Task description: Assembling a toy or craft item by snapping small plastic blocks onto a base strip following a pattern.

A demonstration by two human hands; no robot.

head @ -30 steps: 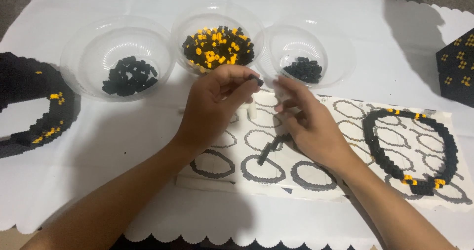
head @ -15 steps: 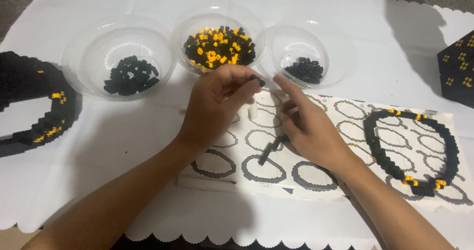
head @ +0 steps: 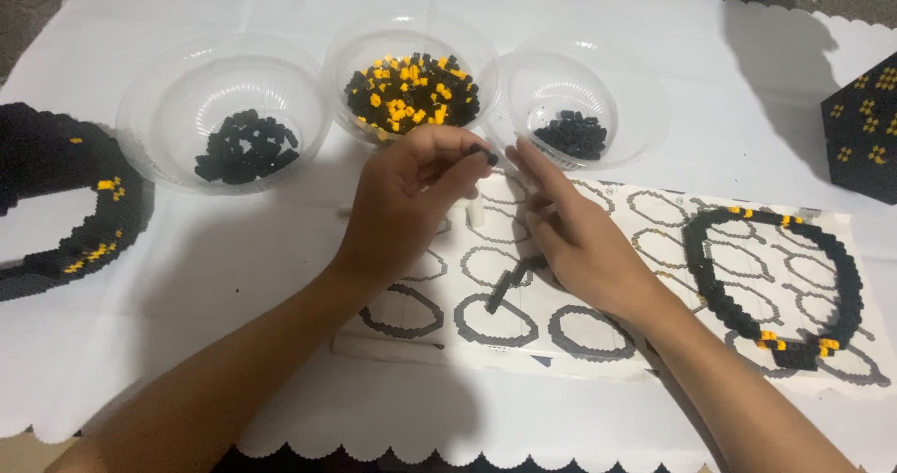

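Note:
My left hand [head: 411,202] hovers over the upper left of a printed paper sheet [head: 598,337] and pinches a small black brick piece [head: 484,153] between thumb and fingertips. My right hand [head: 575,239] lies over the sheet just to the right. Its fingers are stretched toward that piece with the tips a short way from it, and I see nothing held in them. Below the hands, a short black strip of bricks [head: 509,284] lies on the sheet. A small white piece [head: 475,211] stands between the hands.
Three clear bowls stand behind the sheet: the left bowl [head: 168,90] holds black bricks, the middle bowl [head: 374,38] black and orange ones, the right bowl [head: 635,90] a few black ones. A black brick ring [head: 710,277] lies on the sheet's right. Black built pieces sit far left [head: 47,155] and far right [head: 864,136].
Both hands stay almost in place over the sheet. The left hand keeps its pinch on the black piece, and the right fingertips remain close beside it.

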